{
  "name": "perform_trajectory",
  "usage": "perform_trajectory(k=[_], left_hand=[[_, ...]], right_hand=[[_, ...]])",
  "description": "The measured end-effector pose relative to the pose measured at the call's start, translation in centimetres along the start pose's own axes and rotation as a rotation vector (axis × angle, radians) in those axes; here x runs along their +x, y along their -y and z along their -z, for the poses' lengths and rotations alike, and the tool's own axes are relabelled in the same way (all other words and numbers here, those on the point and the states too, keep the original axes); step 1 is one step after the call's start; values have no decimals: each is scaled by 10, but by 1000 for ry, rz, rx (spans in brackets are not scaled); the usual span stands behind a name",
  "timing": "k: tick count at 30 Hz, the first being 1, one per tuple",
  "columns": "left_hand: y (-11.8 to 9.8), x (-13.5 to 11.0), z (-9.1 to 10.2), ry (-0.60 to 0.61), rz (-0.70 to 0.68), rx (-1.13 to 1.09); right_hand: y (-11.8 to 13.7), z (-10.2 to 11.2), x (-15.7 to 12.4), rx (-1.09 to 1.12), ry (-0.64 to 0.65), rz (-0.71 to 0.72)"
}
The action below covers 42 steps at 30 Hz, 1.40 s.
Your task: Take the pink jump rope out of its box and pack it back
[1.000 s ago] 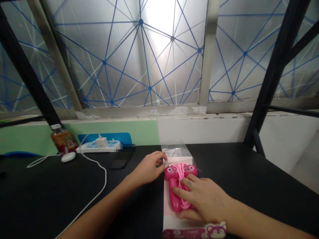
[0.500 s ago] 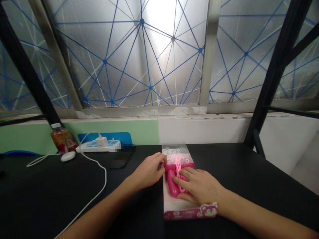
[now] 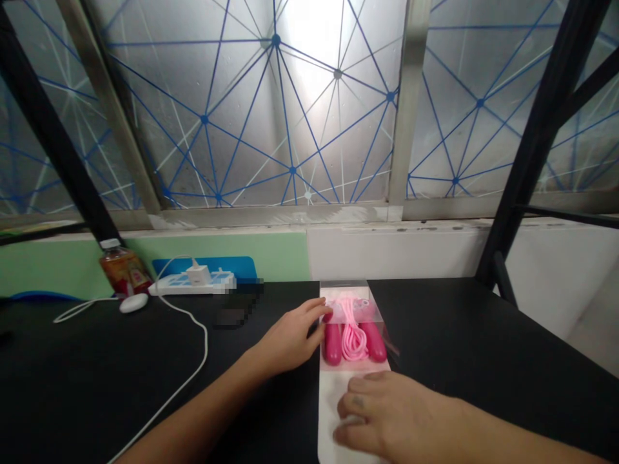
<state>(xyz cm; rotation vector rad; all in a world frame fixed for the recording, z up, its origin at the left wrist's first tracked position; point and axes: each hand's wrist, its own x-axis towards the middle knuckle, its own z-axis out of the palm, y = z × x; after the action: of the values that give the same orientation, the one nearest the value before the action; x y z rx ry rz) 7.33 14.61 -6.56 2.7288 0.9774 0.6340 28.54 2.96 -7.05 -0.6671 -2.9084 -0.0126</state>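
Left hand (image 3: pixel 287 341) half-curled, fingertips at the left edge of the clear plastic package (image 3: pixel 345 293), grip unclear. Right hand (image 3: pixel 391 415) lies flat, fingers loosely apart on its white card (image 3: pixel 333 412), gripping nothing. Pink jump rope (image 3: pixel 353 338) sealed inside, package flat on black table (image 3: pixel 435 335).

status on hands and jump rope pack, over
Left hand at pack edge. Right hand resting on its white card. Pink jump rope inside, clear wrap. White cable left of left hand.
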Motion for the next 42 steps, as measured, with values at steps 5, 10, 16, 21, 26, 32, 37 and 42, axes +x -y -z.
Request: perform_trajectory(k=[5,10,16,21,26,32,37,42], left_hand=[[3,0,0,-2,-40,-1],[-3,-4,3,-3,-63,27],[-6,-5,5,-25,-78,16],[-3,-7,8,-15,-63,-40],[-7,-10,14,46,8,-98],[-9,-13,17,155,2,9],[-2,-11,10,38,-43,14],[-6,-11,12,69,64,-24]], right_hand=[[-5,-3,-4,92,-46,-198],[-9,1,-2,108,-59,-329],[-4,13,-9,176,-61,-311],[-18,19,-18,156,-240,-353],[-45,0,-26,88,-416,-585],[-62,-11,-27,126,-443,-668],[-64,-5,-26,103,-426,-661],[-65,-5,-31,307,-328,-726]])
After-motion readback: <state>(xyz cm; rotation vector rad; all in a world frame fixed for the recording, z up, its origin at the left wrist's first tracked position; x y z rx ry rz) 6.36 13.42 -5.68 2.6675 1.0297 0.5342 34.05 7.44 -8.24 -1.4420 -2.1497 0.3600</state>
